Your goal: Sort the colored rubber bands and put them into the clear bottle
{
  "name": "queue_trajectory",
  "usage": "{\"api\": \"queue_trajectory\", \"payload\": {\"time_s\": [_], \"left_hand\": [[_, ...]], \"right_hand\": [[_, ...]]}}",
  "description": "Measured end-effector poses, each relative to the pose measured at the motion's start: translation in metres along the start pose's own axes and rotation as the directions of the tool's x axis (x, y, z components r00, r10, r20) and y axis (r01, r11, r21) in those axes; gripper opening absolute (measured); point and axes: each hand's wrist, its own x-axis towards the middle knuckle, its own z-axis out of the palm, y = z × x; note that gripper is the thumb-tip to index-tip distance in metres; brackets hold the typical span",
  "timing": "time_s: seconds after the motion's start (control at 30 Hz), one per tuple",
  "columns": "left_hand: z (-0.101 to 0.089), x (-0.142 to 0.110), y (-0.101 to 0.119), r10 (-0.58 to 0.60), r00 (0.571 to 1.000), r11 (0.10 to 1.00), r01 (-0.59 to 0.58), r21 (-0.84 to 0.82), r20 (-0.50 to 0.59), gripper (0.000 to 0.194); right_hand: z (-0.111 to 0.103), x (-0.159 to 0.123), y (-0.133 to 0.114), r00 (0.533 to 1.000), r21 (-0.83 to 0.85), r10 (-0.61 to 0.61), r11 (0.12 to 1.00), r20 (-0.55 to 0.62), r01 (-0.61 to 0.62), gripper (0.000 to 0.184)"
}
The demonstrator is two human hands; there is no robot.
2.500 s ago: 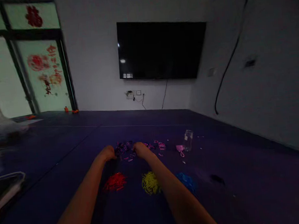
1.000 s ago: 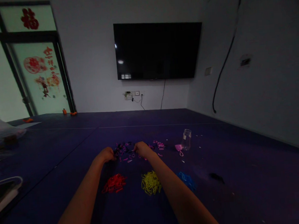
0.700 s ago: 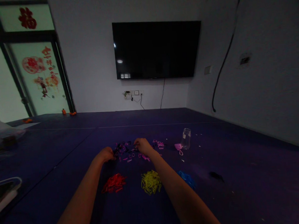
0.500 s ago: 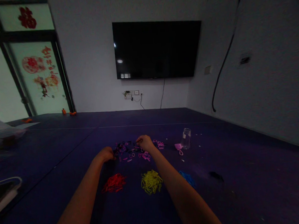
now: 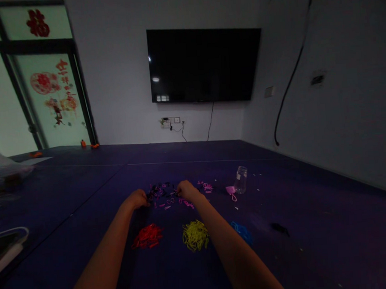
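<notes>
Basically, bands (image 5: 207, 187) lie outside clr jar (image 5: 241, 180), pink pc (image 5: 230, 190) alongside.

The room is dim — pale daylight comes through the glass door (image 5: 55, 97), and small white reflections glare on the dark television (image 5: 203, 64). The purple surface (image 5: 188, 272) sinks into shadow near the front; the lower left edge looks smeared and stretched — fine details are soft and grainy.
</notes>
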Motion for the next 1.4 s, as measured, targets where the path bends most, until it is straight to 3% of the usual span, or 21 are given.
{"api": "queue_trajectory", "payload": {"time_s": [0.57, 0.8, 0.97, 1.17, 1.4], "left_hand": [[-0.001, 0.003, 0.0, 0.018, 0.999, 1.0, -0.018, 0.015, 0.033, 0.017], [-0.001, 0.004, 0.0, 0.036, 0.999, 0.999, -0.036, 0.006, 0.032, 0.021], [-0.003, 0.002, -0.001, 0.036, 0.999, 0.999, -0.036, -0.034, -0.005, 0.016], [-0.004, 0.001, -0.003, 0.054, 0.997, 0.992, -0.06, -0.109, -0.056, 0.013], [0.002, 0.012, -0.008, 0.085, 0.995, 0.981, -0.094, -0.173, -0.057, 0.011]], "right_hand": [[0.001, -0.004, -0.005, 0.999, -0.033, 0.044, 0.998, -0.011, -0.044, 0.019], [-0.014, -0.006, 0.006, 0.998, 0.039, 0.064, 0.997, -0.002, -0.064, 0.02], [-0.039, -0.021, 0.028, 0.993, 0.075, 0.114, 0.99, 0.025, -0.116, 0.021], [-0.088, -0.067, 0.068, 0.961, 0.046, 0.25, 0.965, 0.118, -0.257, 0.014], [-0.123, -0.188, 0.134, 0.851, -0.068, 0.485, 0.873, 0.201, -0.482, 0.013]]}}
